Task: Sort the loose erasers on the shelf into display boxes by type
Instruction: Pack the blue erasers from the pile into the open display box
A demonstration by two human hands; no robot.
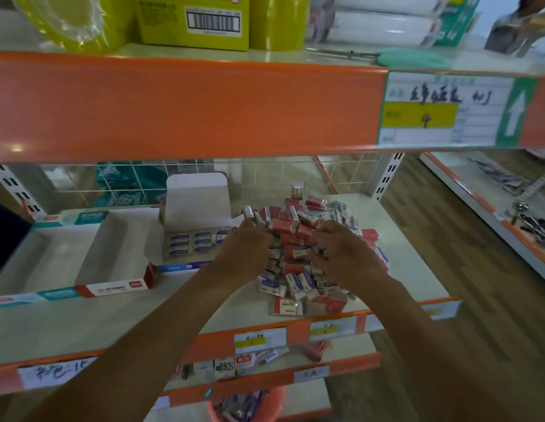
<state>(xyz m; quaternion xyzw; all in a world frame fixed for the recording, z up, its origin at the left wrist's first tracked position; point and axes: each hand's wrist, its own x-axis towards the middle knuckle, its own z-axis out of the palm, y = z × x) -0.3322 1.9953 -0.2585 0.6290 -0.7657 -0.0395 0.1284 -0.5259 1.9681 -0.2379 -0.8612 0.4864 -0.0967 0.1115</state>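
1. Lowest in the frame, the two forearms rise from the bottom edge and converge on the heap of loose erasers (307,251) just right of centre, on the cream shelf (82,324).

2. The left hand (243,251) lies on the heap's left flank, the right hand (344,254) on its right flank. Both sets of fingers curl down into the erasers, tips buried among them. Whether either hand has clamped on a particular piece I cannot tell; the tips are hidden.

3. The step in hand looks like picking one type out of the mix. The heap holds red-sleeved and white-and-blue-sleeved pieces lying at all angles, so it is better to spread the top layer flat, then gather only matching sleeves, not a mixed handful. Stray pieces at the near edge of the heap lie close to the shelf lip and could be nudged off.

4. Left of centre, just beyond the left hand, the open box with blue-labelled erasers (192,242) has a few neat rows laid flat, with room left. White-and-blue pieces likely belong here, laid label up.

5. Further left, two empty display boxes (97,257) stand side by side, probably for the red type.

6. Across the top, the orange shelf rail (186,108) overhangs, so lifts should stay low.
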